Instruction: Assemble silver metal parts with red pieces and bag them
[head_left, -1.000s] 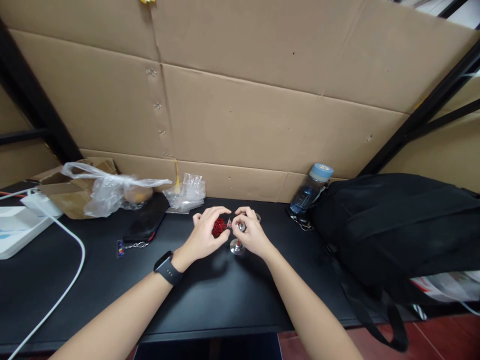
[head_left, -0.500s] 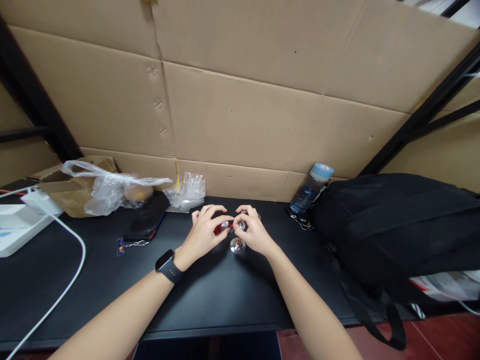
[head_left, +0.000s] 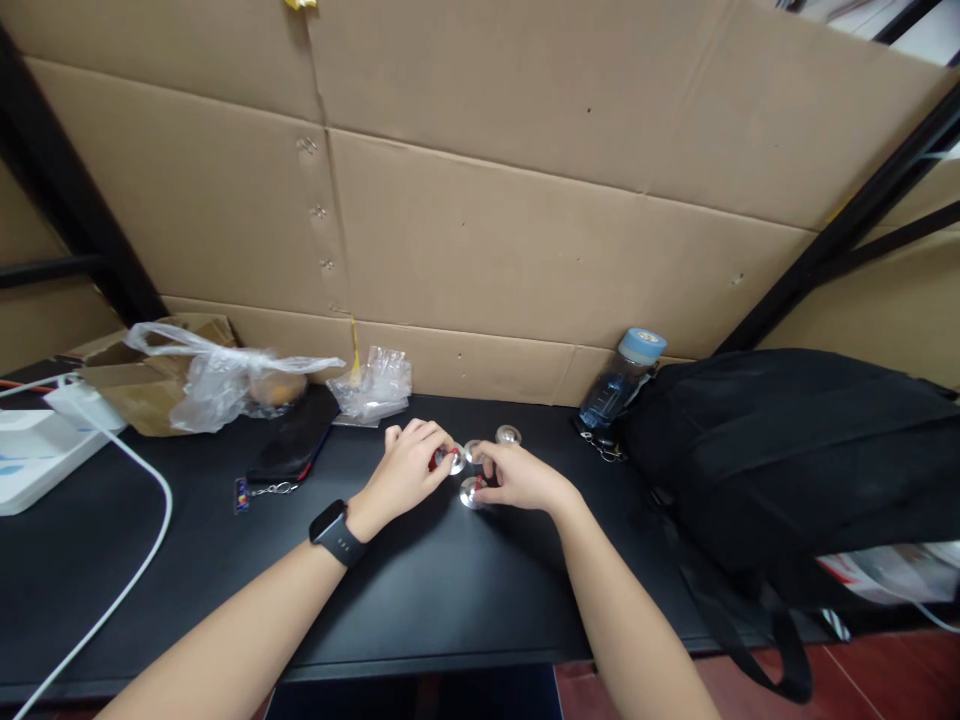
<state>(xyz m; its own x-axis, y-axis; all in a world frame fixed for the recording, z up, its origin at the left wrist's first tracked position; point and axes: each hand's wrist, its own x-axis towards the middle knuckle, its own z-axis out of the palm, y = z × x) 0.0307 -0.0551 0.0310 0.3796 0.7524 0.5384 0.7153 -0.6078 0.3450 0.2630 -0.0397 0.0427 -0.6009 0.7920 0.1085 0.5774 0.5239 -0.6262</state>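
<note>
My left hand (head_left: 409,462), with a dark watch (head_left: 336,528) on its wrist, pinches a silver finger cymbal (head_left: 457,461) with a bit of red cord by it. My right hand (head_left: 519,474) reaches down over a second finger cymbal (head_left: 469,493), thumb and fingers closed at its red cord (head_left: 480,482). Between the hands lies another silver cymbal (head_left: 472,452), partly hidden by right-hand fingers. One more cymbal (head_left: 508,435) rests on the black desk (head_left: 442,590) just behind the right hand.
On the right stand a blue-lidded water bottle (head_left: 621,378) and a large black backpack (head_left: 787,450). To the left lie a dark pouch (head_left: 289,445), a plastic bag (head_left: 225,380), clear packets (head_left: 379,385), and a white power strip (head_left: 37,455) with a cable. A cardboard wall (head_left: 480,250) closes off the back.
My right hand has moved away from the left hand, down and slightly right, onto the front cymbal's cord. The rear cymbal is now uncovered. My left hand keeps its place, fingers more curled.
</note>
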